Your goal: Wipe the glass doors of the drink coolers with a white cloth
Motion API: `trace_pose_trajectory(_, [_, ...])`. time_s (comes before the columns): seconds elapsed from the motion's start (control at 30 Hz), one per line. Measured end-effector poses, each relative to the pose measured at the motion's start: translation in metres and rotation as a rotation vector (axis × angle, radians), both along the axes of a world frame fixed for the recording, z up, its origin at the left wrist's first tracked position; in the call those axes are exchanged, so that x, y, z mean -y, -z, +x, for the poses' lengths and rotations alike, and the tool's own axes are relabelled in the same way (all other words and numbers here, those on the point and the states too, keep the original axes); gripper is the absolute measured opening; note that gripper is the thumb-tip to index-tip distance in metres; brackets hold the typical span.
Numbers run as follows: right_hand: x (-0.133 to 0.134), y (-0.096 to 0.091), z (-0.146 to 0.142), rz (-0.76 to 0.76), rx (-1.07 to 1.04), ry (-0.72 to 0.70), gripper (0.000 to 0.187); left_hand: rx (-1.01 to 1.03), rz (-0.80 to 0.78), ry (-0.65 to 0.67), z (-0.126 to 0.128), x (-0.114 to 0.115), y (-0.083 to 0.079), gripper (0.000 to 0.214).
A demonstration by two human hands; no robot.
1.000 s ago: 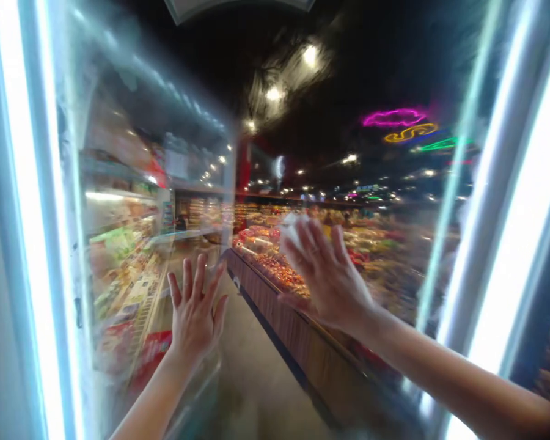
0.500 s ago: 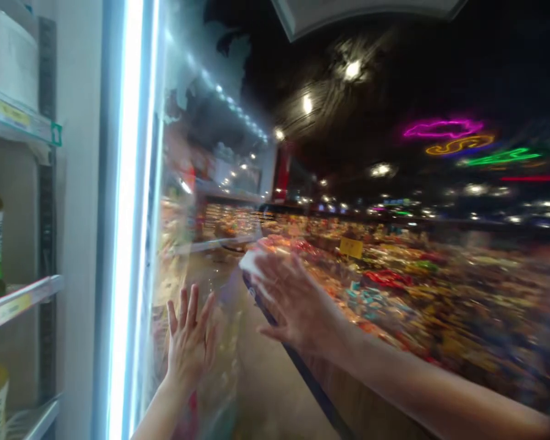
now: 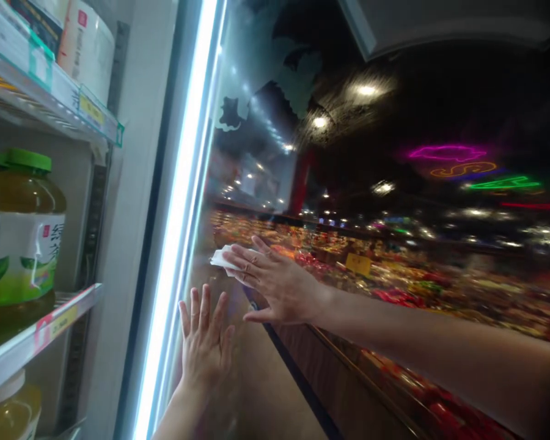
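Observation:
My right hand [image 3: 275,281] lies with its fingers stretched over a folded white wipe [image 3: 227,260], holding it flat against the glass door [image 3: 256,177]. The wipe sticks out past the fingertips on the left. Lower down and to the left, my left hand [image 3: 206,342] is open, fingers spread, with its palm at the same glass and nothing in it. Part of the wipe is hidden under my right fingers. Smeary streaks show on the upper glass around the bright lights.
A bright light strip [image 3: 178,201] runs down the cooler frame, left of my hands. Farther left, shelves [image 3: 68,318] hold bottles with green caps, such as a tea bottle [image 3: 32,232]. Beyond the glass are heaped goods, a yellow sign [image 3: 358,264] and neon shapes.
My right hand has moved left with the wipe, closer to the light strip. My left hand stays spread on the glass. The view has shifted, showing more of the shelves.

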State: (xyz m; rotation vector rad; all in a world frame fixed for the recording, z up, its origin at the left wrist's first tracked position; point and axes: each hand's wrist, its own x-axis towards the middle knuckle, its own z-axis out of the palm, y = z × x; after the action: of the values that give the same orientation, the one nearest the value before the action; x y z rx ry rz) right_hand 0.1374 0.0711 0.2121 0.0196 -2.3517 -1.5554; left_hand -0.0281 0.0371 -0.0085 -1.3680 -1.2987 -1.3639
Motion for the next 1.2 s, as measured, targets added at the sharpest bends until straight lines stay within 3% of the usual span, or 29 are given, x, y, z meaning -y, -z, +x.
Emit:
trace_pose_trajectory(0.2, [0.006,-0.063,-0.023,-0.060,-0.320,0.070,0.085,0.004,0.068,-0.006,-0.003,-0.004,-0.053,0.077])
trace_pose_trajectory(0.37, [0.003,-0.106,-0.025,-0.059,0.059,0.057,0.078,-0.045,0.117,-0.022,-0.003,-0.005,-0.089,0.075])
trace_pose_trajectory(0.47, [0.003,-0.152,-0.020,-0.048,-0.158,0.106,0.079,-0.061,0.157,-0.022,0.001,-0.005,-0.113,0.073])
trace_pose_trajectory(0.53, [0.006,-0.174,-0.016,-0.034,-0.323,0.123,0.084,-0.073,0.178,-0.010,0.005,-0.005,-0.134,0.071])
trace_pose_trajectory(0.7, [0.011,-0.182,0.000,-0.026,-0.180,0.185,0.088,-0.120,0.185,0.000,0.013,-0.010,-0.194,0.066])
trace_pose_trajectory(0.8, [0.013,-0.196,0.019,-0.061,-0.421,0.218,0.090,-0.164,0.215,-0.010,0.015,-0.012,-0.222,0.065])
trace_pose_trajectory(0.9, [0.017,-0.207,0.038,-0.100,-0.640,0.234,0.095,-0.217,0.250,-0.026,0.017,-0.013,-0.241,0.065])
trace_pose_trajectory(1.07, [0.012,-0.214,0.092,-0.082,-0.457,0.226,0.097,-0.245,0.261,-0.051,0.021,-0.017,-0.265,0.061])
trace_pose_trajectory(1.2, [0.005,-0.232,0.149,-0.093,-0.841,0.205,0.095,-0.275,0.251,-0.058,0.036,-0.020,-0.287,0.065])
